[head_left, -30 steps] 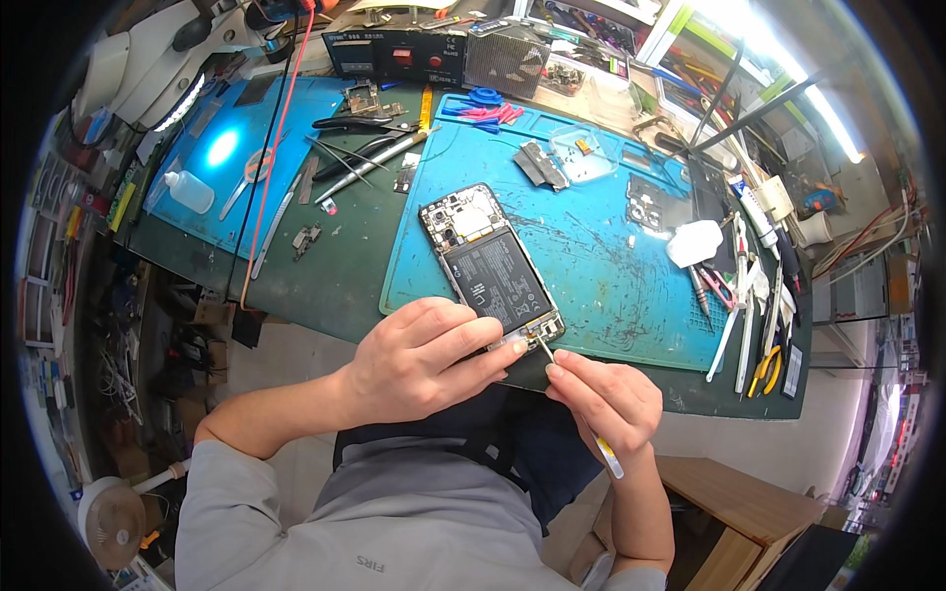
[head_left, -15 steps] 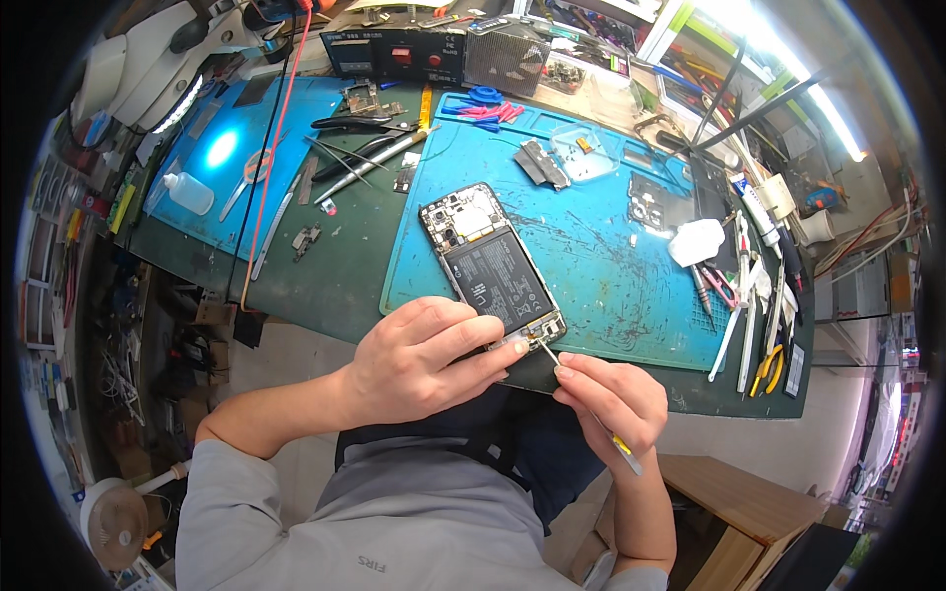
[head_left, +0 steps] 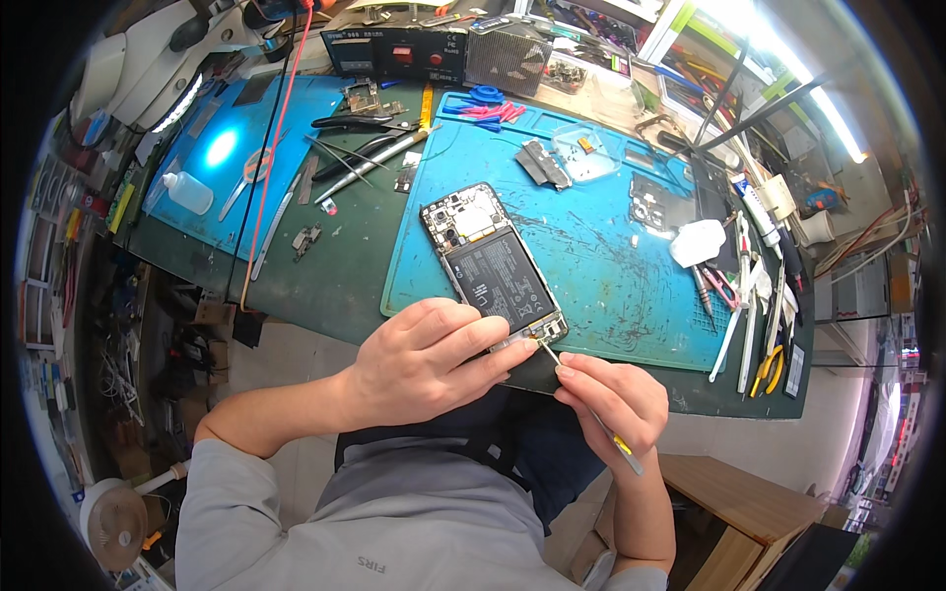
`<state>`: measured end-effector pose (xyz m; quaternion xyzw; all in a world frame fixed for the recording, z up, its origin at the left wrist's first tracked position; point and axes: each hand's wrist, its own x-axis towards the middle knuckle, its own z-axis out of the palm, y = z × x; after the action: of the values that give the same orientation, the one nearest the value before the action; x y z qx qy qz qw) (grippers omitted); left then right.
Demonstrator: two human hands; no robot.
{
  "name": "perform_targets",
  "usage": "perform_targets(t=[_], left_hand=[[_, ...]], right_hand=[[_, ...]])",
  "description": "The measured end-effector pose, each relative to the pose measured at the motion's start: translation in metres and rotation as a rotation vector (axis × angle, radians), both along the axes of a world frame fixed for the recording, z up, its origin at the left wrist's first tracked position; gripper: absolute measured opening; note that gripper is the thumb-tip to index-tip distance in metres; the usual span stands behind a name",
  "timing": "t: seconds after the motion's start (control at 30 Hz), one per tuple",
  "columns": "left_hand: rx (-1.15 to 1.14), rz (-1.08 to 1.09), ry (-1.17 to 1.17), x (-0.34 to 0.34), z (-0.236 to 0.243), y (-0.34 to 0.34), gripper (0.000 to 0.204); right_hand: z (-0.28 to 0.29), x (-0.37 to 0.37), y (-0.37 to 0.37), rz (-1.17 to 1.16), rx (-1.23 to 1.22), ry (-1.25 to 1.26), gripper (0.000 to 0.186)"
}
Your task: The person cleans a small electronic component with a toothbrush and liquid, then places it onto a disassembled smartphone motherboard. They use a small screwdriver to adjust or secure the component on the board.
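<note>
An opened smartphone (head_left: 501, 271) lies tilted on the blue work mat, its back cover off. Its black battery and upper circuit board are exposed. My left hand (head_left: 429, 360) grips the phone's lower left edge, with fingertips over the bottom end. A slim metal hand tool (head_left: 623, 446) with a yellow patch is pinched in my right hand (head_left: 621, 399). Its thin tip meets the small bottom board beside my left fingertip; whether it touches a part there is too small to tell.
On the blue mat (head_left: 631, 305) lie a dark metal plate (head_left: 542, 164) and a clear tray (head_left: 601, 153). Tweezers, pens and yellow-handled pliers (head_left: 767, 372) crowd the right edge. Pliers, scissors (head_left: 246, 177) and a white bottle (head_left: 188, 193) sit left. A black power unit (head_left: 394, 57) stands behind.
My left fingertips have shifted slightly right along the phone's bottom end. My right hand and its tool have barely moved; the phone stays in place.
</note>
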<state>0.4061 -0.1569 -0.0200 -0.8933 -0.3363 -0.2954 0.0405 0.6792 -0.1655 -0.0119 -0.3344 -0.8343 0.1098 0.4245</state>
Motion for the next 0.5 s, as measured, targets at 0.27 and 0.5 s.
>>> perform_targets(t=[0.27, 0.5], left_hand=[[-0.035, -0.004, -0.013, 0.0015, 0.0021, -0.0005, 0.057], [-0.021, 0.006, -0.032, 0.0049, 0.0007, -0.0029, 0.057]], right_hand=[[-0.0019, -0.0008, 0.0007, -0.007, 0.019, -0.004, 0.022], [-0.0024, -0.0015, 0.0018, -0.008, 0.039, -0.018, 0.022]])
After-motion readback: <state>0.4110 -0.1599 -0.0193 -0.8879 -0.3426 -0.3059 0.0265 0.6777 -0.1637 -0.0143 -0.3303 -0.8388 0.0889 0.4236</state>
